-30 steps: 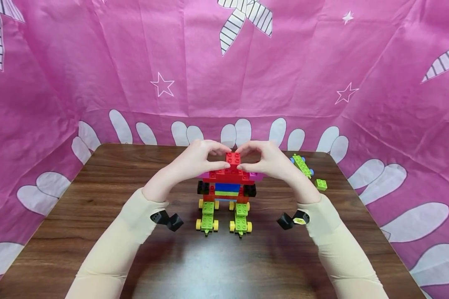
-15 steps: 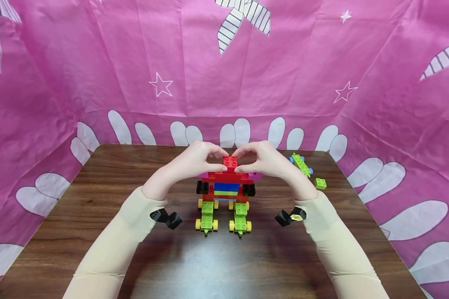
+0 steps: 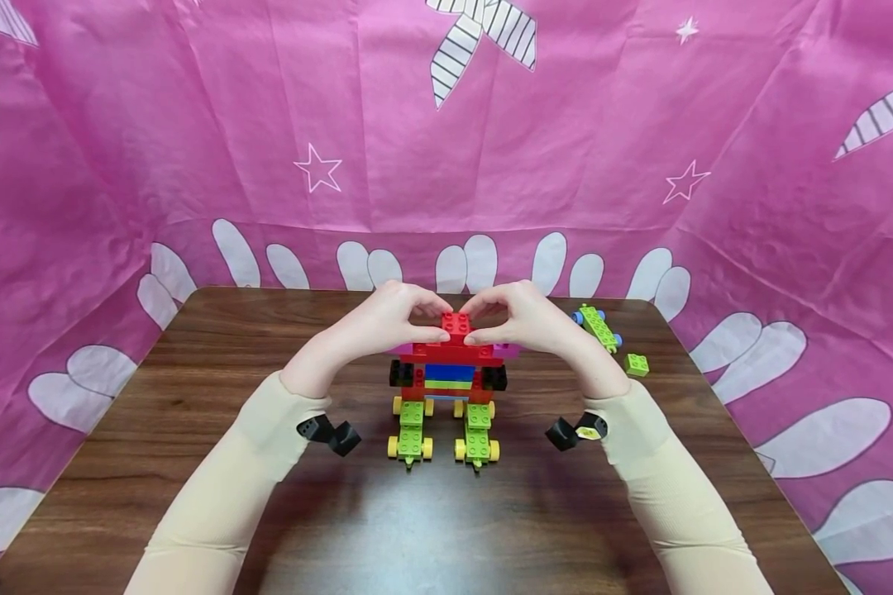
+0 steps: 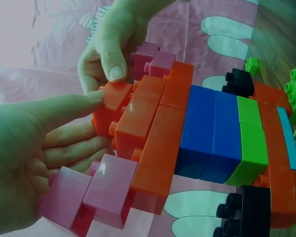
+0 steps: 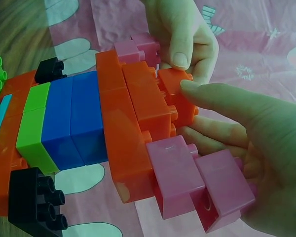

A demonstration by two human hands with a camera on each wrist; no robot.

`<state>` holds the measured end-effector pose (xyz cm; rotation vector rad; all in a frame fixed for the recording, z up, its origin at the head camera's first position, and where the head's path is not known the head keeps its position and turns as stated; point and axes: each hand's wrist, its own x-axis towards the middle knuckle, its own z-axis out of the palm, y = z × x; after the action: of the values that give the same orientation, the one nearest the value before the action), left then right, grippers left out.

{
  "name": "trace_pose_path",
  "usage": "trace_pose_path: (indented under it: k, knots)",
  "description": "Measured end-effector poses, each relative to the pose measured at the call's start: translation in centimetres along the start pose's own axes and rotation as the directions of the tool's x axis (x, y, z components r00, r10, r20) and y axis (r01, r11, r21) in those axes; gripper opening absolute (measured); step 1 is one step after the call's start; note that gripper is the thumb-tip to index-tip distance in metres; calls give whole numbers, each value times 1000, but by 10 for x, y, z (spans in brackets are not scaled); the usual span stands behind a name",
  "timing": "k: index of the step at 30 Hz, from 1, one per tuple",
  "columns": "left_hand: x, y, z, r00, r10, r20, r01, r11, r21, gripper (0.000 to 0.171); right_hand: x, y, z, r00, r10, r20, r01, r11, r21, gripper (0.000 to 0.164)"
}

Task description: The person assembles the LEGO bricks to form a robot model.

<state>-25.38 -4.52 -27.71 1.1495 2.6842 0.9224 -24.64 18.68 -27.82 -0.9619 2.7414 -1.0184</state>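
A small red brick (image 3: 456, 323) sits at the top of a figure built of toy bricks. My left hand (image 3: 394, 321) and my right hand (image 3: 527, 321) pinch it from either side, thumbs on the near face and fingers behind. Below it come wider red bricks (image 4: 160, 143), with pink bricks (image 5: 180, 168) stepping up at both ends. The middle is blue bricks (image 3: 449, 376) over green ones, flanked by black bricks (image 3: 495, 378). Two green wheeled bases (image 3: 413, 431) with yellow wheels carry the figure. Studs show between the top brick and the red one beneath; full seating is unclear.
At the back right of the brown table (image 3: 193, 413) lie a green wheeled base (image 3: 599, 328) with blue wheels and a loose green brick (image 3: 637, 364). A pink patterned cloth (image 3: 387, 165) encloses the back and sides.
Both hands have come down slightly with the red brick, which now sits lower and a little further left over the figure. The view has shifted slightly.
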Motion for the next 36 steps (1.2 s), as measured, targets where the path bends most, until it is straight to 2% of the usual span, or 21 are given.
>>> trace_pose_path:
  k: [18, 25, 36]
  knots:
    - [-2, -2, 0, 1000, -6, 4, 6, 999, -54, 34, 1, -1, 2, 1000, 2, -11, -2, 1000, 14, 29]
    - [-1, -4, 1, 1000, -22, 3, 22, 997, -70, 33, 1, -1, 3, 1000, 20, -15, -20, 1000, 12, 29]
    - [0, -4, 1, 1000, 0, -3, 0, 998, -66, 31, 1, -3, 3, 997, 70, -36, -69, 997, 17, 29]
